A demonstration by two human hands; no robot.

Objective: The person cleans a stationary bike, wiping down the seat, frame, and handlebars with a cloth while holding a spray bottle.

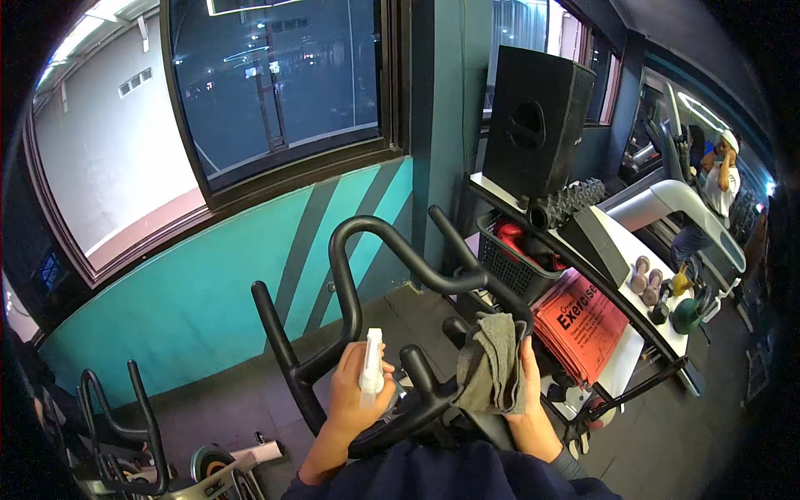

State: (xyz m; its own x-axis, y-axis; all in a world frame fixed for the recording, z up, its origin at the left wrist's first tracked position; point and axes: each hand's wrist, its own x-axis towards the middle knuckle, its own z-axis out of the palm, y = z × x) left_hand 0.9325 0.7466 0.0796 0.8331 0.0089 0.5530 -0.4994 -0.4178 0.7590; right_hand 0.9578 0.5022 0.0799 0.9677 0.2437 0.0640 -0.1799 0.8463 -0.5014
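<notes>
My left hand (pixel 348 404) is closed around a spray bottle with a white trigger head (pixel 372 367); most of the bottle is hidden by the fingers. A crumpled grey-green cloth (pixel 493 367) is in my right hand (pixel 531 402), with the thumb along its right edge. The cloth lies against the right side of a black exercise bike handlebar (pixel 341 258), covering part of the bar. My left hand is over the left part of the same handlebar. Several curved and upright grips rise from it.
At the right stands a shelf (pixel 658 321) with a black speaker (pixel 533 125), a foam roller (pixel 575 200), dumbbells (pixel 640 275), a basket (pixel 517 262) and red printed sheets (pixel 583 325). Another bike (pixel 150 433) is at lower left. A person (pixel 723 179) is at far right.
</notes>
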